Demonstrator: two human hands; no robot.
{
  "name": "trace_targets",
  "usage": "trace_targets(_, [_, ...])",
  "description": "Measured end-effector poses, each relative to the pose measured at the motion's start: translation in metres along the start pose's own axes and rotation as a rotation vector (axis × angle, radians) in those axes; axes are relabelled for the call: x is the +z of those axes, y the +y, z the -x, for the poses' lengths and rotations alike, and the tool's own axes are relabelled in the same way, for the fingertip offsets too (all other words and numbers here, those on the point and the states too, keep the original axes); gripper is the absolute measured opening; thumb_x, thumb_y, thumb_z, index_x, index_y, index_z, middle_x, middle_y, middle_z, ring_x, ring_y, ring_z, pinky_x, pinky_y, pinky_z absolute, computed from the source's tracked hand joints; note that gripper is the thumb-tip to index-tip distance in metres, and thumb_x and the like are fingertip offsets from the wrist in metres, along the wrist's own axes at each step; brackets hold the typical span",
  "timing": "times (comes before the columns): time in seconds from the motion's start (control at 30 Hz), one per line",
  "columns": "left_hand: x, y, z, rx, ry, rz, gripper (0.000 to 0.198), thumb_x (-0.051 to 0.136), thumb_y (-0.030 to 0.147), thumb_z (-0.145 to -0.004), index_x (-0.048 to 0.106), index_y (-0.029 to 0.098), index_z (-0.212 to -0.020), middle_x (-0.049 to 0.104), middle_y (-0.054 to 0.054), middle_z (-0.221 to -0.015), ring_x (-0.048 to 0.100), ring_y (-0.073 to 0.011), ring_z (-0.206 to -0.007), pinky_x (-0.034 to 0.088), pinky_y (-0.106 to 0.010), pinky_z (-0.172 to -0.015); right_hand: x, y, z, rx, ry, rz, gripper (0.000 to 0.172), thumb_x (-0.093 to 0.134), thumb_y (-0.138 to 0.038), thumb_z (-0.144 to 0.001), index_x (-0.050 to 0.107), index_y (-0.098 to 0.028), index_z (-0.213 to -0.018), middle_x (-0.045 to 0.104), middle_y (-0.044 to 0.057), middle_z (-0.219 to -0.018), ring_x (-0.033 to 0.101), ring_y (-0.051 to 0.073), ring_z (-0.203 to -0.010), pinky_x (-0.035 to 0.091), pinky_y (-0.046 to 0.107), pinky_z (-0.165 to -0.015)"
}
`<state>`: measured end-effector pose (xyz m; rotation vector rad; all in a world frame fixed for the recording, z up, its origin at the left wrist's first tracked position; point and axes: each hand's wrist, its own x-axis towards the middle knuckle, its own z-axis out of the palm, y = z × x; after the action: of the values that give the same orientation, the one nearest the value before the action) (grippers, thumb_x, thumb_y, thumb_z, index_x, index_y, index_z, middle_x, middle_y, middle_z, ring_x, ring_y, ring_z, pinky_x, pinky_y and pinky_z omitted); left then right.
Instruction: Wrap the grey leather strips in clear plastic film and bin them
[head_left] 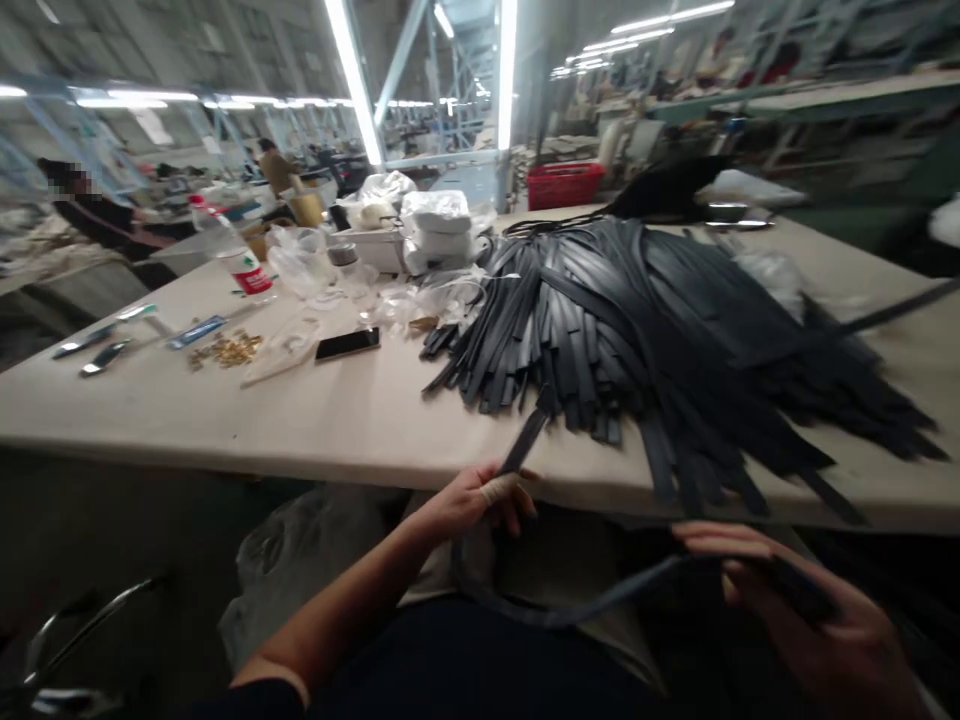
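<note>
My left hand (487, 497), with a pale wrap on a finger, is closed on a dark strap (570, 612) at the table's front edge. One end of this strap sticks up past the fingers toward the table; the rest sags in a loop over my lap to my right hand (795, 590). That hand is blurred, its thumb and fingers pinching the strap at lower right. Just beyond both hands, a large heap of black straps (600, 310) lies fanned over the table, several ends hanging at the front edge.
On the table (360, 420) lie a black phone (348, 344), small gold-coloured metal pieces (236, 349), a red-labelled bottle (247, 272) and plastic-wrapped white packs (437, 225). A red basket (565, 186) stands behind. A person (279, 168) sits farther back.
</note>
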<state>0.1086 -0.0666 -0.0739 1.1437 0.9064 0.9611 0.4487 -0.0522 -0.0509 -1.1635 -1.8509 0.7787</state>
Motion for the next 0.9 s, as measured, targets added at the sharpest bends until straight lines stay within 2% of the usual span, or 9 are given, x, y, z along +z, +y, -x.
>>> trace_targets(0.03, [0.006,-0.001,-0.002,-0.009,-0.057,-0.03,0.053,0.055,0.056,-0.092,0.063,0.015,-0.124,0.072,-0.011,-0.091,0.064,-0.0116,-0.06,0.038,-0.02,-0.053,-0.001,-0.008,-0.009,-0.024,0.001,-0.055,0.021,0.067,-0.052,-0.083,0.08,-0.035,-0.086,0.076,0.005,-0.11,0.073,0.027,-0.083,0.062,0.034,-0.062])
trace_targets(0.13, [0.021,-0.003,-0.006,-0.039,-0.195,-0.098,0.051,0.049,0.055,-0.095,0.062,0.016,-0.126,0.071,-0.01,-0.093,0.063,-0.0115,-0.063,0.04,-0.02,-0.055,0.007,-0.024,-0.032,-0.018,-0.048,-0.218,0.024,0.062,-0.048,-0.09,0.079,-0.03,-0.089,0.067,0.005,-0.132,0.068,0.017,-0.066,0.057,0.031,-0.06])
trace_targets(0.27, [0.034,-0.002,-0.01,-0.112,-0.354,-0.148,0.052,0.05,0.056,-0.094,0.064,0.014,-0.122,0.069,-0.01,-0.094,0.063,-0.0133,-0.065,0.043,-0.022,-0.059,0.026,-0.033,-0.047,-0.039,-0.116,-0.346,0.033,0.063,-0.051,-0.091,0.078,-0.023,-0.082,0.07,0.008,-0.126,0.07,0.026,-0.096,0.056,0.034,-0.075])
trace_targets(0.33, [0.039,0.002,-0.013,-0.102,-0.414,-0.164,0.053,0.05,0.058,-0.093,0.066,0.013,-0.116,0.069,-0.01,-0.092,0.063,-0.0159,-0.07,0.047,-0.025,-0.065,0.032,-0.036,-0.049,-0.011,-0.143,-0.393,0.036,0.064,-0.053,-0.089,0.077,-0.022,-0.078,0.074,0.008,-0.116,0.07,0.027,-0.1,0.056,0.034,-0.075])
trace_targets(0.43, [0.048,0.011,-0.019,0.062,-0.364,-0.22,0.05,0.055,0.057,-0.091,0.067,0.013,-0.113,0.068,-0.01,-0.101,0.063,-0.0227,-0.092,0.049,-0.031,-0.085,0.039,-0.042,-0.05,0.055,-0.077,-0.391,0.036,0.065,-0.053,-0.089,0.076,-0.022,-0.073,0.077,0.007,-0.106,0.071,0.023,-0.086,0.054,0.029,-0.065])
trace_targets(0.5, [0.057,0.015,-0.024,0.167,-0.269,-0.255,0.049,0.061,0.055,-0.088,0.065,0.015,-0.116,0.068,-0.009,-0.107,0.06,-0.0254,-0.1,0.046,-0.033,-0.092,0.044,-0.047,-0.049,0.066,-0.031,-0.319,0.033,0.064,-0.051,-0.09,0.077,-0.022,-0.081,0.078,0.006,-0.1,0.068,0.019,-0.074,0.052,0.028,-0.06])
trace_targets(0.63, [0.077,0.016,-0.034,0.183,-0.163,-0.25,0.044,0.056,0.055,-0.09,0.066,0.015,-0.103,0.068,-0.006,-0.088,0.06,-0.0211,-0.084,0.047,-0.029,-0.081,0.05,-0.058,-0.041,0.02,0.003,-0.189,0.034,0.058,-0.05,-0.093,0.078,-0.022,-0.098,0.074,0.002,-0.077,0.059,0.015,-0.056,0.047,0.027,-0.051])
trace_targets(0.77, [0.083,0.008,-0.035,0.183,-0.252,-0.361,0.042,0.043,0.05,-0.098,0.066,0.016,-0.09,0.066,-0.004,-0.084,0.059,-0.0178,-0.08,0.045,-0.026,-0.08,0.043,-0.056,-0.034,-0.009,0.13,-0.102,0.033,0.057,-0.044,-0.095,0.075,-0.022,-0.08,0.072,0.002,-0.072,0.059,0.015,-0.057,0.046,0.027,-0.054])
trace_targets(0.9, [0.074,-0.011,-0.027,0.164,-0.341,-0.63,0.036,0.045,0.048,-0.097,0.065,0.018,-0.091,0.061,-0.002,-0.084,0.054,-0.0162,-0.078,0.041,-0.024,-0.072,0.017,-0.044,-0.026,-0.018,0.375,-0.047,0.038,0.059,-0.042,-0.095,0.068,-0.021,-0.066,0.077,0.005,-0.089,0.062,0.016,-0.062,0.048,0.03,-0.06])
